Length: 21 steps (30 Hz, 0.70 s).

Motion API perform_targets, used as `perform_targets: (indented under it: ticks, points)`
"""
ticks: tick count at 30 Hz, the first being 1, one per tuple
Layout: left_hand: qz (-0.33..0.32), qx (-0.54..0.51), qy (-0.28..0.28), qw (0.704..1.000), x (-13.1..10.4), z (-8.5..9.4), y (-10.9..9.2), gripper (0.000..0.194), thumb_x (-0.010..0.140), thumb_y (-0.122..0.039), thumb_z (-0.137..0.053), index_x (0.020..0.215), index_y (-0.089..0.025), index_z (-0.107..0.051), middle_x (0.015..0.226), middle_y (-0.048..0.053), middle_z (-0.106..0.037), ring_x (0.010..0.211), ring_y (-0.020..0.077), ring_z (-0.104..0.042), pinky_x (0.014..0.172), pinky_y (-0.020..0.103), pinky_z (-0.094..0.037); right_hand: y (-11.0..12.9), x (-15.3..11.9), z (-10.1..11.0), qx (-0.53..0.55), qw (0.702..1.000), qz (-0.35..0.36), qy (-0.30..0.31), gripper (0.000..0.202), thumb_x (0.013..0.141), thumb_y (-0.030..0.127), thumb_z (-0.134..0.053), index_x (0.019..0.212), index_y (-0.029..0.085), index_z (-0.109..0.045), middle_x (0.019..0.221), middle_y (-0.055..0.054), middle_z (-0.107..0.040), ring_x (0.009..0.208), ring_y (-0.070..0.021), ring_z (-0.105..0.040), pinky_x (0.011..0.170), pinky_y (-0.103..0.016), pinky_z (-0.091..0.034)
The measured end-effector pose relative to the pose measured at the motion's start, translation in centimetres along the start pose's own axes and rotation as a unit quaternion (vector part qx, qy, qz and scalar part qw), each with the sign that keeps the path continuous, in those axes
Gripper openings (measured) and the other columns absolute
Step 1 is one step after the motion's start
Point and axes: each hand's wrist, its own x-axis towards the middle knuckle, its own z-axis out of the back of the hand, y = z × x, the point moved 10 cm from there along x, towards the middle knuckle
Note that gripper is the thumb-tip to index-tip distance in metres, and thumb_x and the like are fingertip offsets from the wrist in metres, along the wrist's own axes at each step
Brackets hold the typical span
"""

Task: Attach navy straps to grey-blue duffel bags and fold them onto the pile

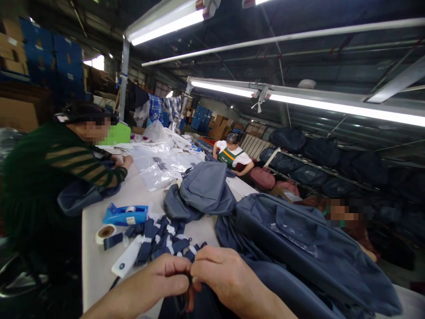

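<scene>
My left hand [169, 277] and my right hand [217, 270] meet at the bottom middle, fingers pinched together on a small dark piece between them. What exactly they grip is mostly hidden by the fingers. Dark navy fabric [195, 305] lies just below them. Behind my left hand is a heap of navy straps [162, 237] with white bands. To the left of the heap are a white flat tool [128, 257], a tape roll [105, 232] and a blue tape dispenser [128, 215].
Navy backpacks [207, 186] are piled mid-table, with a large navy bag [299, 235] to the right. Clear plastic bags [156, 164] lie farther back. A person in green [36, 168] works at left; others are across the table and at right.
</scene>
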Motion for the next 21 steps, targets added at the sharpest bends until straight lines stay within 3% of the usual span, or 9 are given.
perform_targets:
  ticks: [3, 7, 10, 13, 15, 17, 19, 21]
  points:
    - [0.003, 0.01, 0.014, 1.0, -0.1, -0.1, 0.3, 0.022, 0.08, -0.033, -0.063, 0.087, -0.013, -0.07, 0.07, 0.002, -0.064, 0.069, 0.0151, -0.059, 0.07, 0.026, -0.044, -0.1, -0.1, -0.2, 0.0, 1.0, 0.004, 0.002, 0.025, 0.1, 0.024, -0.047, 0.082, 0.019, -0.064, 0.08, 0.0, -0.066, 0.07, -0.0098, -0.059, 0.064, -0.018, -0.044]
    - [-0.023, 0.058, -0.053, 0.997, -0.2, 0.6, 0.9, 0.034, 0.083, -0.049, -0.059, 0.082, -0.016, -0.063, 0.073, -0.001, -0.055, 0.067, 0.0136, -0.05, 0.065, 0.025, -0.04, -1.0, -0.1, -0.7, 0.028, 0.999, -0.025, 0.023, 0.02, 0.098, 0.02, -0.051, 0.087, 0.018, -0.067, 0.087, -0.003, -0.068, 0.078, -0.0115, -0.063, 0.072, -0.018, -0.048]
    - [-0.014, 0.111, -0.107, 0.988, -0.4, 1.6, 1.8, 0.04, 0.086, -0.056, -0.052, 0.077, -0.017, -0.057, 0.071, -0.002, -0.049, 0.066, 0.0135, -0.044, 0.063, 0.025, -0.036, -2.4, -0.4, -1.0, 0.046, 0.992, -0.103, 0.051, 0.017, 0.096, 0.016, -0.05, 0.098, 0.019, -0.067, 0.09, -0.004, -0.068, 0.083, -0.014, -0.066, 0.077, -0.021, -0.051]
    - [0.012, 0.153, -0.141, 0.978, -0.7, 3.2, 2.8, 0.037, 0.089, -0.052, -0.046, 0.075, -0.018, -0.052, 0.069, -0.003, -0.043, 0.067, 0.0137, -0.041, 0.063, 0.025, -0.034, -3.7, -1.1, 0.0, 0.11, 0.973, -0.2, 0.02, 0.02, 0.099, 0.019, -0.042, 0.099, 0.02, -0.062, 0.083, -0.001, -0.068, 0.073, -0.012, -0.067, 0.068, -0.02, -0.051]
    - [0.026, 0.187, -0.157, 0.969, -0.9, 4.4, 3.3, 0.033, 0.091, -0.047, -0.043, 0.073, -0.019, -0.049, 0.069, -0.004, -0.042, 0.067, 0.0139, -0.041, 0.064, 0.025, -0.034, -4.4, -1.6, 0.9, 0.095, 0.964, -0.248, 0.004, 0.025, 0.101, 0.025, -0.036, 0.092, 0.021, -0.059, 0.081, -0.001, -0.068, 0.071, -0.0125, -0.066, 0.067, -0.022, -0.05]
    - [0.031, 0.231, -0.164, 0.958, -1.1, 5.1, 3.6, 0.032, 0.092, -0.042, -0.04, 0.07, -0.02, -0.045, 0.068, -0.004, -0.042, 0.067, 0.0141, -0.042, 0.065, 0.025, -0.033, -5.3, -2.1, 1.0, -0.008, 0.956, -0.29, 0.044, 0.029, 0.1, 0.025, -0.035, 0.086, 0.02, -0.059, 0.085, -0.004, -0.067, 0.076, -0.0165, -0.066, 0.071, -0.027, -0.048]
    - [0.032, 0.281, -0.168, 0.944, -1.2, 5.5, 3.8, 0.032, 0.093, -0.04, -0.039, 0.068, -0.021, -0.041, 0.067, -0.004, -0.043, 0.068, 0.0145, -0.044, 0.065, 0.026, -0.032, -6.6, -2.9, 0.2, -0.105, 0.93, -0.326, 0.132, 0.028, 0.098, 0.019, -0.037, 0.083, 0.019, -0.061, 0.088, -0.008, -0.068, 0.08, -0.0202, -0.065, 0.072, -0.031, -0.045]
    - [0.037, 0.315, -0.17, 0.933, -1.3, 5.3, 3.9, 0.033, 0.095, -0.039, -0.038, 0.067, -0.021, -0.039, 0.068, -0.004, -0.044, 0.069, 0.0151, -0.045, 0.066, 0.026, -0.03, -7.6, -3.6, -1.0, -0.116, 0.909, -0.344, 0.206, 0.026, 0.094, 0.014, -0.042, 0.081, 0.019, -0.064, 0.084, -0.007, -0.069, 0.079, -0.0202, -0.066, 0.07, -0.03, -0.043]
